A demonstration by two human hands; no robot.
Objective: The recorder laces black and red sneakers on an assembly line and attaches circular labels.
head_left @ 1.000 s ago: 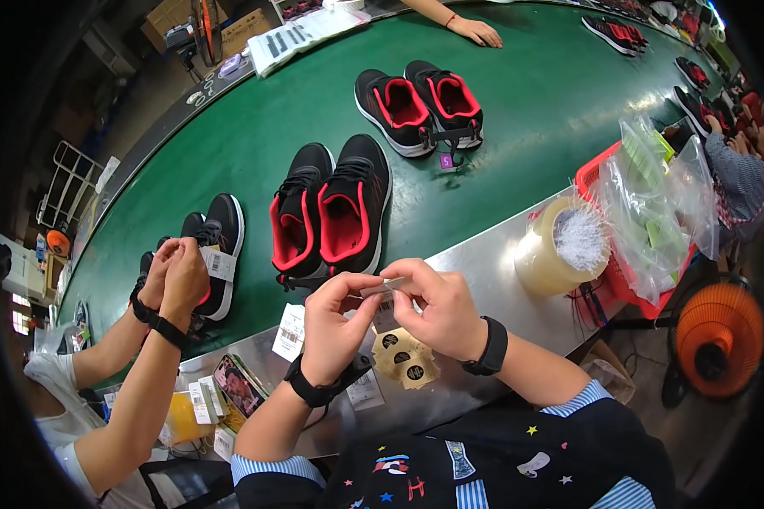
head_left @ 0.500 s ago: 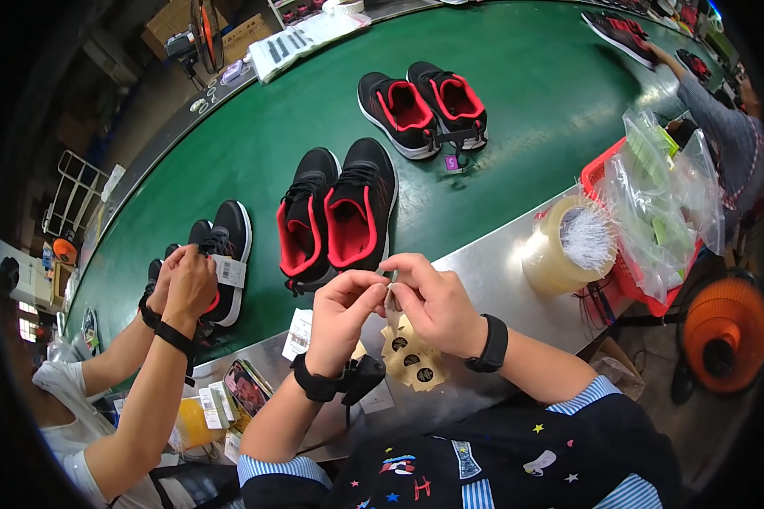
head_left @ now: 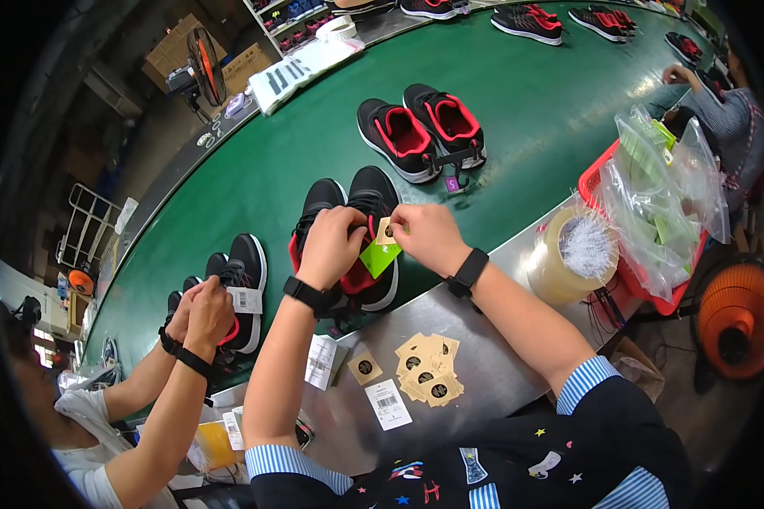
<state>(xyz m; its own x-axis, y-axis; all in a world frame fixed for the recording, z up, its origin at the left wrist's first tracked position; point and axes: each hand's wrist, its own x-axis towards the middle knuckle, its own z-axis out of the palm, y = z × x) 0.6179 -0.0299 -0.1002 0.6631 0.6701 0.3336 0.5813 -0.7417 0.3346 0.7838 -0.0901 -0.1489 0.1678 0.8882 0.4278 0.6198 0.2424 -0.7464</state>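
Note:
My right hand (head_left: pixel 434 240) pinches a small kraft-paper tag (head_left: pixel 385 231) with a dark round mark. My left hand (head_left: pixel 331 248) is closed beside it, over the middle pair of black shoes (head_left: pixel 373 191) with red lining; what its fingertips grip is hidden. A bright green tag (head_left: pixel 379 258) lies between the hands, in front of the shoes' openings. On the metal ledge below rest a heap of kraft tags (head_left: pixel 428 360), a single kraft tag (head_left: pixel 365 368), a white barcode label (head_left: pixel 388 405) and a stack of white labels (head_left: pixel 321 361).
Another black-and-red pair (head_left: pixel 421 131) stands farther along the green conveyor (head_left: pixel 535 110). On the left a co-worker's hands (head_left: pixel 204 316) handle a shoe with a white label. To the right are a tape-like roll holding white fasteners (head_left: pixel 573 254), a red basket of plastic bags (head_left: pixel 654 288) and an orange fan (head_left: pixel 734 318).
Both my hands have moved forward from above the kraft tags to the middle shoes, and the green tag now shows. The far-right co-worker no longer holds up a shoe.

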